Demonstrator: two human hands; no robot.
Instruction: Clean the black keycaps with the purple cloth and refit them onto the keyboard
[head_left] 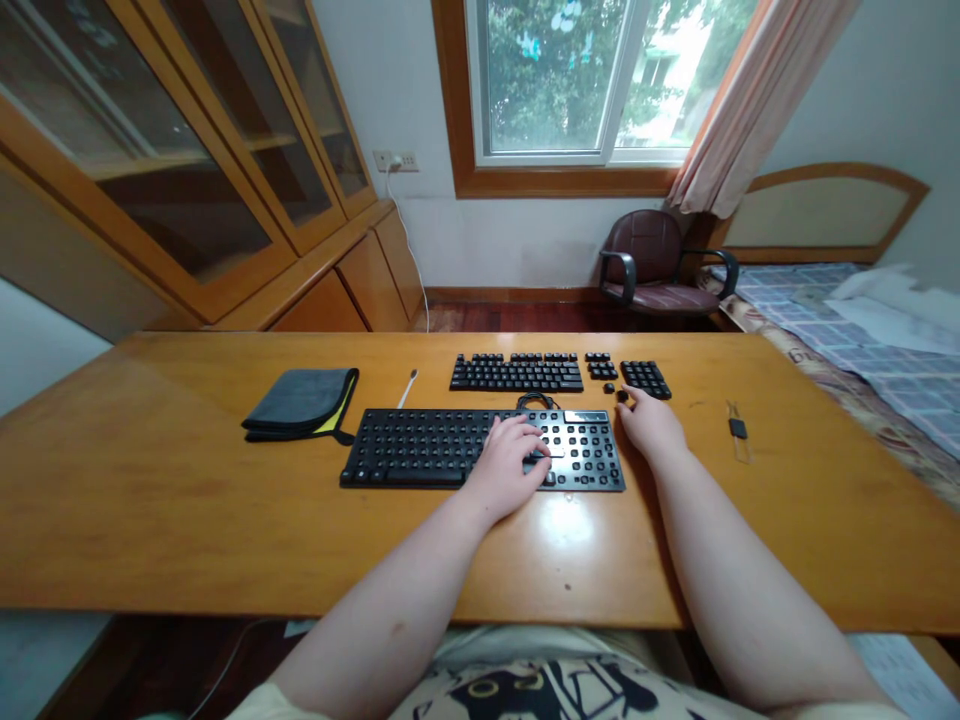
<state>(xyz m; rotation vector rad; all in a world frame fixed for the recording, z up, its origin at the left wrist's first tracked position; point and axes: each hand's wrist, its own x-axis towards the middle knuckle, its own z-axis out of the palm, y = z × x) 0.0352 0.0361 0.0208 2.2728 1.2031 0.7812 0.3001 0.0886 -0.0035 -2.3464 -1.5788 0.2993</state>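
Note:
A black keyboard (pixel 420 445) lies across the desk in front of me, most of its keycaps off, so bare switches show; a long bar like a space bar remains at its lower left. My left hand (pixel 511 462) rests on its right half, fingers spread over the switches. Beyond the keyboard's right end, my right hand (pixel 651 420) has its thumb and forefinger at a small black keycap (pixel 622 396). Another loose keycap (pixel 609 388) lies just left of it. Behind the keyboard, removed keycaps (pixel 517 375) stand in rows, with a number-pad block (pixel 645 378) at the right.
A folded grey cloth (pixel 300 400) with yellow lining lies left of the keyboard. Near it is a thin white brush with a dark tip (pixel 408 387). A wire keycap puller (pixel 738 430) lies at the right. The coiled cable (pixel 535 400) sits behind the keyboard.

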